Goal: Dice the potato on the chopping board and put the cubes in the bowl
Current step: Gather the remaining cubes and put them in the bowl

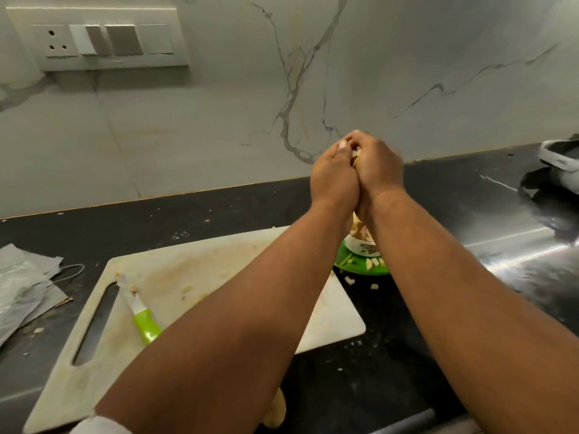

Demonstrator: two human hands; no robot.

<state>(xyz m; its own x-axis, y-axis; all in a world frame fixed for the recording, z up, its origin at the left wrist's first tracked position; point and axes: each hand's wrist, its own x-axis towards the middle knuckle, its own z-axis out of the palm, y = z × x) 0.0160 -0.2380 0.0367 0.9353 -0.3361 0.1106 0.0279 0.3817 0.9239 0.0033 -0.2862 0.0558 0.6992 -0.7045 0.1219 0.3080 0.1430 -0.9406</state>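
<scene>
My left hand and my right hand are cupped together above the bowl, with pale potato cubes showing between the palms. More cubes fall or lie under the hands in the bowl, which is white with a green pattern and mostly hidden by my forearms. It stands on a green plate just past the white chopping board. A knife with a green handle lies on the board's left part. A few small potato bits are scattered on the board.
Loose cubes lie on the black counter beside the plate. Grey plastic bags lie at the left. A white object sits at the far right. A yellowish peel or potato piece pokes out under my left forearm. The marble wall carries a socket panel.
</scene>
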